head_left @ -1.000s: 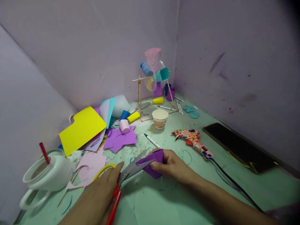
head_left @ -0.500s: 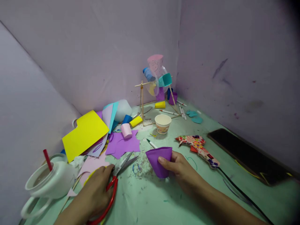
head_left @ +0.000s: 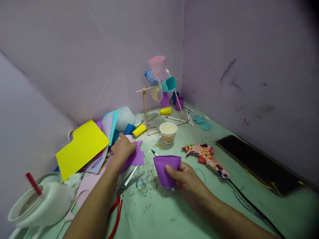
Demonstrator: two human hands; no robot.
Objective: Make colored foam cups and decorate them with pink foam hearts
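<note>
- Purple cup (head_left: 166, 171): in the right hand (head_left: 179, 172), above the near-middle of the table (head_left: 154, 219), close in front of the marker (head_left: 155, 153).
- Orientation: mouth upward, narrow base downward; long axis close to vertical, with a slight lean. Mouth pressed to a flattened oval, almost edge-on to the camera.
- Right grip: closed on the purple cup at its right side. Thumb flat across the near face, pointing left and upward; other fingers behind the wall, mostly hidden.
- Left hand (head_left: 123, 146): extended forward over the purple paper (head_left: 137, 156), back of the hand up, fingertips at the pink cup (head_left: 129, 137). Fingers partly bent; impossible to tell whether closed on the pink cup or only near it.
- Pink cup: mostly hidden behind the left hand, just short of the blue cup (head_left: 130, 129) and yellow cup (head_left: 139, 130).
- Scissors (head_left: 121, 190): on the near side of the purple paper, beside and partly behind the left forearm (head_left: 97, 202). Blades slightly apart, tips forward and to the right; red handle toward the near edge.
- White cup (head_left: 168, 133): upright, beyond the purple cup.
- Glue gun (head_left: 206, 157): right of the purple cup, nozzle to the left.
</note>
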